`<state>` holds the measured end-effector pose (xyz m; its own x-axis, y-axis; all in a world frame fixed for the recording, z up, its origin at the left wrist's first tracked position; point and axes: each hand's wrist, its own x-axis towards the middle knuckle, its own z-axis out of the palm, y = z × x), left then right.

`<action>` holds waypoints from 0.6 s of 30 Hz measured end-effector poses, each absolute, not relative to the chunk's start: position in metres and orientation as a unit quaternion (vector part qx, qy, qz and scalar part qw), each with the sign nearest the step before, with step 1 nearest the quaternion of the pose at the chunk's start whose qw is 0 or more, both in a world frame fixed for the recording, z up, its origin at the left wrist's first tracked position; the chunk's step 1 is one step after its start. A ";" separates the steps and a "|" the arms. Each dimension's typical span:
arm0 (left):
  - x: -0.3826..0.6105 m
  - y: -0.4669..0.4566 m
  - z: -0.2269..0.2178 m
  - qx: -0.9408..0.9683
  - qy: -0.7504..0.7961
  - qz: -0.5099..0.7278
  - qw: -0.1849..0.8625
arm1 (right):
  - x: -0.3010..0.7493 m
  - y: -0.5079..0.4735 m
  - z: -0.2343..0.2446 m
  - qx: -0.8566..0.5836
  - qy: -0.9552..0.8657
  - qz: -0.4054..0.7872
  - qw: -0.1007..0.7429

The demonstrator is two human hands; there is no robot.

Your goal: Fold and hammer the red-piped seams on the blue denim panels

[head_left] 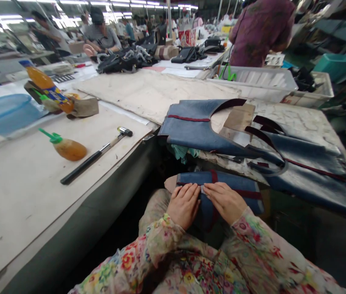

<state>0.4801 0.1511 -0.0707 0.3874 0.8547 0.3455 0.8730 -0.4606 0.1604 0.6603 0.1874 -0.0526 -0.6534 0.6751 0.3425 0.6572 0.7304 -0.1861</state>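
A dark blue leather bag piece [188,178] with dark red strips lies across my lap, over something tan that shows at its ends. My left hand [185,204] is closed on its middle, with the fingers together along the red strip. Opposite it, my right hand [225,201] is closed on the same piece, the fingertips nearly meeting those of the left. A small pale spot shows between the fingertips. Both thumbs are mostly hidden.
On the left table [32,204] lie a hammer [99,155], a glue bottle with green nozzle [70,149], and an orange drink bottle [47,85]. Blue leather pieces [191,126] lie on the right bench. Beyond are a white crate [258,81], black bags [124,59] and several people.
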 end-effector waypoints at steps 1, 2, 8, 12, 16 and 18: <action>0.476 0.151 -0.070 -0.829 -0.525 -0.190 0.028 | 0.656 0.190 -0.052 -0.365 -0.910 0.028 0.196; 0.473 0.151 -0.069 -0.825 -0.531 -0.189 0.032 | 0.651 0.192 -0.051 -0.364 -0.911 0.033 0.192; 0.448 0.148 -0.067 -0.808 -0.555 -0.191 0.048 | 0.619 0.200 -0.047 -0.357 -0.920 0.045 0.154; 0.435 0.145 -0.069 -0.790 -0.581 -0.189 0.052 | 0.599 0.203 -0.048 -0.346 -0.927 0.045 0.141; 0.433 0.146 -0.069 -0.776 -0.596 -0.199 0.057 | 0.591 0.206 -0.048 -0.350 -0.925 0.059 0.135; 0.434 0.147 -0.066 -0.782 -0.588 -0.196 0.061 | 0.595 0.206 -0.047 -0.352 -0.924 0.058 0.138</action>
<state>0.4344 0.1474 -0.0665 0.2313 0.8960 0.3791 0.9440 -0.3009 0.1351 0.5950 0.2063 -0.0473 -0.7135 0.6673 0.2137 0.6352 0.7447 -0.2047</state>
